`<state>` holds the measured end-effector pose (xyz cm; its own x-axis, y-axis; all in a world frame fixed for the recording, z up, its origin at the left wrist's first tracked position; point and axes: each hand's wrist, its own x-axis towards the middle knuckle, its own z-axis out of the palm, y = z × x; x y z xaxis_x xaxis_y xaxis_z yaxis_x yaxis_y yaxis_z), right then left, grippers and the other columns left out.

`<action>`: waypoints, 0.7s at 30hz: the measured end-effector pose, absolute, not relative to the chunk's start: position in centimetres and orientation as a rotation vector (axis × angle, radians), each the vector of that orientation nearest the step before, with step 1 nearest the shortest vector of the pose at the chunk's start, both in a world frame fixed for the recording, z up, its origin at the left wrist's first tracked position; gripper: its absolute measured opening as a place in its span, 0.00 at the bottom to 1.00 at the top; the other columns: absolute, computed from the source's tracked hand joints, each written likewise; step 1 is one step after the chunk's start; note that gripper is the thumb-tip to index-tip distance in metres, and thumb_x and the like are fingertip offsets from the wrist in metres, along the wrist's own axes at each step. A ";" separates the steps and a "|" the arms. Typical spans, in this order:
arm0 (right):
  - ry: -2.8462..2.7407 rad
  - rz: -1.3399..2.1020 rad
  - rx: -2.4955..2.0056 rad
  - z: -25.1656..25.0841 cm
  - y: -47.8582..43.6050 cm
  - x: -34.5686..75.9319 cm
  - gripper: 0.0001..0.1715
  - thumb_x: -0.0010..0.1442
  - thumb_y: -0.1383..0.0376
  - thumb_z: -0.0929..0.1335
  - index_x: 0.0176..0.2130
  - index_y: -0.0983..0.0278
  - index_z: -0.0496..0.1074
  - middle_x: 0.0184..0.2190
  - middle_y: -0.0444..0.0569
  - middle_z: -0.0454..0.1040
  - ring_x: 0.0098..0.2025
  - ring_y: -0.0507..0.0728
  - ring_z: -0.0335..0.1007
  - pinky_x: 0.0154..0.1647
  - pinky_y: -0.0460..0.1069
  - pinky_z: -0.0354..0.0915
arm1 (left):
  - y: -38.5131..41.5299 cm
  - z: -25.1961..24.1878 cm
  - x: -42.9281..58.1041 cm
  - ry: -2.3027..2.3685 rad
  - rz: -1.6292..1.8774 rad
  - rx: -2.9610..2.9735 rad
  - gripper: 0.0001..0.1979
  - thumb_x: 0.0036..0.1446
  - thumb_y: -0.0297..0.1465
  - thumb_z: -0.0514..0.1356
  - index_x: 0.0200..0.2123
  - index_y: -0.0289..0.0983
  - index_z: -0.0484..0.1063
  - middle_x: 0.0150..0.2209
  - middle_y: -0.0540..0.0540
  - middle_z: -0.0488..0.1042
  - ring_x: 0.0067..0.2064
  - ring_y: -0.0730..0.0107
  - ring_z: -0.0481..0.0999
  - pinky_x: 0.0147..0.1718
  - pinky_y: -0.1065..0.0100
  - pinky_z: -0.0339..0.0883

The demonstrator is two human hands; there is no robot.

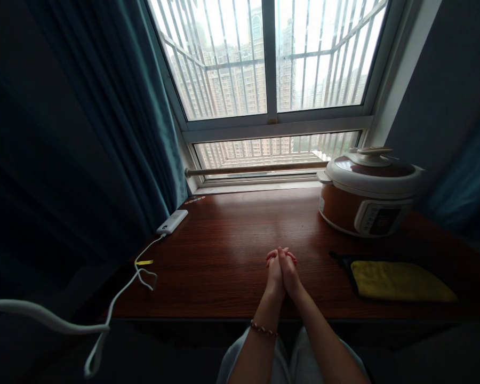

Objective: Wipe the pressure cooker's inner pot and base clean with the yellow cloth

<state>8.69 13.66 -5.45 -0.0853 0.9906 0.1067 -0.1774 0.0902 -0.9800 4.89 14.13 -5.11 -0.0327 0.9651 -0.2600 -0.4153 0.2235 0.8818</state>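
My left hand and my right hand are clasped together, their fingers interlaced and closed. They rest over the front middle of the dark reddish-brown wooden table, and no object shows in them. The palms are hidden. A beaded bracelet circles my left wrist. To the right of my hands lies a flat yellow cloth item with a dark edge, apart from them.
At the back right stands a brown and white electric cooker with its lid on. A white power bank lies on the left, joined to a white cable with a yellow tag. A blue curtain borders the barred window.
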 end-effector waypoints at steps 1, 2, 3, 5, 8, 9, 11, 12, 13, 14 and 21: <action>-1.197 1.277 -0.965 -5.6 13.7 8.7 0.36 0.56 0.41 0.55 0.29 0.66 0.73 0.23 0.49 0.70 0.27 0.54 0.66 0.29 0.48 0.61 | 14.1 -5.1 4.9 1.062 1.259 0.677 0.17 0.47 0.42 0.56 0.18 0.34 0.69 0.20 0.48 0.68 0.25 0.73 0.67 0.28 0.70 0.61; -1.200 1.272 -0.966 -5.7 13.8 8.7 0.36 0.56 0.41 0.55 0.29 0.66 0.73 0.23 0.49 0.70 0.27 0.54 0.66 0.30 0.48 0.61 | 14.1 -5.1 4.9 1.060 1.261 0.676 0.17 0.46 0.42 0.56 0.18 0.34 0.69 0.20 0.48 0.68 0.25 0.73 0.67 0.28 0.70 0.61; -1.201 1.268 -0.967 -5.8 13.8 8.8 0.36 0.56 0.41 0.55 0.29 0.66 0.73 0.23 0.49 0.70 0.27 0.54 0.66 0.30 0.48 0.61 | 14.1 -5.0 4.9 1.059 1.264 0.675 0.17 0.46 0.42 0.56 0.18 0.34 0.69 0.20 0.48 0.68 0.25 0.73 0.67 0.28 0.70 0.61; -1.199 1.266 -0.963 -5.8 13.8 8.8 0.35 0.56 0.41 0.55 0.29 0.66 0.73 0.23 0.48 0.71 0.27 0.54 0.66 0.30 0.48 0.61 | 14.0 -5.0 4.9 1.061 1.267 0.674 0.17 0.46 0.42 0.57 0.17 0.34 0.69 0.20 0.48 0.68 0.25 0.74 0.66 0.28 0.70 0.61; -1.195 1.273 -0.951 -5.5 13.6 8.7 0.35 0.57 0.41 0.55 0.29 0.66 0.73 0.23 0.48 0.70 0.27 0.54 0.66 0.30 0.48 0.61 | 14.0 -5.0 4.9 1.063 1.266 0.673 0.17 0.46 0.42 0.57 0.17 0.34 0.69 0.19 0.47 0.68 0.24 0.74 0.66 0.28 0.70 0.60; -1.195 1.275 -0.949 -5.4 13.6 8.7 0.35 0.57 0.42 0.55 0.29 0.66 0.73 0.23 0.48 0.70 0.26 0.54 0.66 0.29 0.48 0.61 | 14.0 -5.0 4.9 1.063 1.265 0.673 0.17 0.46 0.42 0.57 0.17 0.34 0.69 0.19 0.47 0.68 0.24 0.74 0.66 0.28 0.70 0.60; -1.194 1.275 -0.953 -5.4 13.5 8.7 0.35 0.57 0.42 0.55 0.29 0.66 0.73 0.23 0.48 0.71 0.26 0.54 0.66 0.29 0.48 0.61 | 14.0 -5.0 4.9 1.060 1.266 0.674 0.17 0.46 0.42 0.57 0.17 0.33 0.69 0.19 0.47 0.68 0.25 0.74 0.66 0.28 0.70 0.60; -1.193 1.274 -0.957 -5.4 13.5 8.7 0.35 0.57 0.41 0.55 0.29 0.66 0.73 0.23 0.48 0.71 0.26 0.54 0.66 0.29 0.48 0.61 | 14.0 -4.9 4.9 1.059 1.267 0.675 0.17 0.46 0.42 0.57 0.18 0.33 0.69 0.19 0.47 0.68 0.25 0.74 0.66 0.28 0.70 0.60; -1.193 1.272 -0.960 -5.4 13.5 8.7 0.35 0.57 0.41 0.55 0.29 0.66 0.73 0.23 0.48 0.71 0.26 0.54 0.66 0.29 0.47 0.61 | 13.9 -4.9 4.9 1.058 1.268 0.675 0.17 0.46 0.42 0.57 0.18 0.33 0.69 0.19 0.48 0.68 0.24 0.74 0.66 0.28 0.70 0.60; -1.193 1.272 -0.961 -5.4 13.5 8.7 0.35 0.57 0.41 0.55 0.29 0.66 0.73 0.23 0.48 0.71 0.26 0.54 0.66 0.29 0.47 0.61 | 13.9 -4.9 4.9 1.057 1.268 0.676 0.17 0.46 0.42 0.57 0.18 0.33 0.69 0.19 0.48 0.68 0.24 0.74 0.66 0.28 0.70 0.60; -1.217 1.269 -0.961 -5.3 13.5 8.8 0.35 0.58 0.43 0.54 0.31 0.66 0.74 0.24 0.50 0.72 0.29 0.55 0.68 0.30 0.48 0.62 | 13.7 -4.7 4.8 1.060 1.265 0.698 0.18 0.47 0.43 0.57 0.18 0.33 0.69 0.20 0.47 0.69 0.25 0.73 0.68 0.29 0.69 0.63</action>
<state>8.82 13.50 -5.28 -0.0928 0.9885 0.1196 -0.1614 0.1036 -0.9814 4.82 13.74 -4.70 -0.0343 0.9697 -0.2419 -0.4082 0.2073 0.8890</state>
